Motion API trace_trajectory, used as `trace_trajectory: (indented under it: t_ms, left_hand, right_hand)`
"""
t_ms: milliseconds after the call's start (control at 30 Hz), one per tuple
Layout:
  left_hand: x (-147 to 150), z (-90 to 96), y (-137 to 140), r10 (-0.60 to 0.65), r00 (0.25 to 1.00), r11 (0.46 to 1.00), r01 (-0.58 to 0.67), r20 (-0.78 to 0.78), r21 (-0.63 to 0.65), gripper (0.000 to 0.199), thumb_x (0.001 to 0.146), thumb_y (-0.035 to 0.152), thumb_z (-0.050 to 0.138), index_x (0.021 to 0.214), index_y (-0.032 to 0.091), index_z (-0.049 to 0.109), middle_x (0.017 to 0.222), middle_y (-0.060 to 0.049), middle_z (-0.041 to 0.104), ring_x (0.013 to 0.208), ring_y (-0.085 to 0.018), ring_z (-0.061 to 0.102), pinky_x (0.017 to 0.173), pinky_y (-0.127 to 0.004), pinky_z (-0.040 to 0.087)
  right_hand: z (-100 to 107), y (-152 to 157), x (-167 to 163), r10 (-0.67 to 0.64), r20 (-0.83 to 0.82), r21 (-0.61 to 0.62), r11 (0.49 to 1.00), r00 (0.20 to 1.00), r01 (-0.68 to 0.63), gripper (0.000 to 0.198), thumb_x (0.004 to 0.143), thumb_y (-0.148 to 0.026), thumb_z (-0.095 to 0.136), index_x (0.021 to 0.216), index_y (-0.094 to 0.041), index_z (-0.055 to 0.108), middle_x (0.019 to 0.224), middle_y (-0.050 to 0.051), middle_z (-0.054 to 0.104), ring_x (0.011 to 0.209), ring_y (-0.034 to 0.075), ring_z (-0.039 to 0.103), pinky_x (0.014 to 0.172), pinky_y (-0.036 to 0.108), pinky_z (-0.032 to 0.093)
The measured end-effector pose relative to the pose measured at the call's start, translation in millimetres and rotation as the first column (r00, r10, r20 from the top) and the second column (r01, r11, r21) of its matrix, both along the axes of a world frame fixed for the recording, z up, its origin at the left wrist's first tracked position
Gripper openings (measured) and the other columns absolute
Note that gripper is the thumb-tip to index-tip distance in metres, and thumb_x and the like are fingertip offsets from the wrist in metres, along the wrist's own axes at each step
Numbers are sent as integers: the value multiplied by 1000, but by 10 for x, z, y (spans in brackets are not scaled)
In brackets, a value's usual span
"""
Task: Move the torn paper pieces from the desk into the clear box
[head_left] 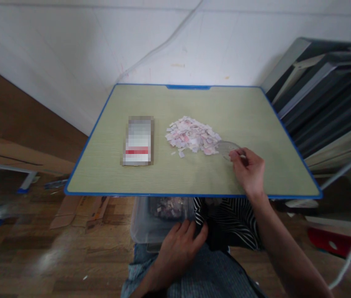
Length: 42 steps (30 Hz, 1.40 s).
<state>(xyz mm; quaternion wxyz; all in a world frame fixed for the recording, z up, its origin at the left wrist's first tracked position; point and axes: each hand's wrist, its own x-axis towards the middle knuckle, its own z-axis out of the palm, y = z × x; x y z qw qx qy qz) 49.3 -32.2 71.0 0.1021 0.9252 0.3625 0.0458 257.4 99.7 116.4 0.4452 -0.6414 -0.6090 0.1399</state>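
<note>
On the tabletop lies a heap of small torn paper pieces (192,134), pale white and pink. My right hand (249,165) is closed on the near edge of a thin, see-through round plastic piece (226,147); its exact kind is unclear. The far edge of that plastic piece touches the right side of the heap. My left hand (181,244) rests low at my lap, below the table, fingers lightly bent and thumb apart. It lies beside a clear plastic bin (141,225) and striped black-and-white cloth (237,223). Nothing shows in its grasp.
A blurred-out rectangular item (138,140) lies on the table (116,180) left of the heap. The table has a blue rim and stands against a white wall (70,45). Dark panels (327,95) lean at the right. Flattened cardboard (66,213) lies on the wooden floor.
</note>
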Motion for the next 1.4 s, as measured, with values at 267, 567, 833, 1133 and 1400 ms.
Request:
trace_trajectory:
  t_ms: [267,567,833,1133,1400]
  left_hand:
    - [11,-18,3,8,1000,1000,-8,4,18,43,79,11,42,122,17,37,90,-7,55,80,-20,51,65,-32,44]
    - [6,5,0,7,1000,1000,-7,8,-4,42,80,12,42,122,17,37,89,-6,54,79,-21,50,65,-33,45]
    - [2,6,10,7,1000,1000,-7,-4,15,43,80,11,41,122,16,37,91,-7,55,81,-21,51,66,-33,44]
    - [11,5,7,15,1000,1000,-15,-1,15,44,79,8,40,122,17,37,91,-6,55,82,-21,51,68,-33,45]
    - [8,7,0,14,1000,1000,-14,-4,12,43,80,11,42,122,17,36,92,-6,55,81,-21,51,66,-33,44]
  right_hand:
    - [1,-28,-11,34,82,24,999,996,-36,23,76,-24,52,56,-16,44,51,-4,38,45,6,36,43,21,28]
    - [-12,1,-15,8,101,13,1000,995,-9,19,78,-26,50,62,-16,50,56,-2,48,48,8,43,46,21,33]
    - [7,1,-34,72,108,19,997,992,-74,19,78,-25,50,61,-16,48,55,-2,47,48,8,42,45,21,33]
    - [16,-15,-21,96,130,33,994,987,-101,19,79,-24,50,61,-17,48,56,-1,49,49,9,44,47,22,34]
    - [38,-37,-33,218,185,72,969,958,-235,17,80,-20,49,63,-17,48,57,-2,45,51,9,42,48,22,34]
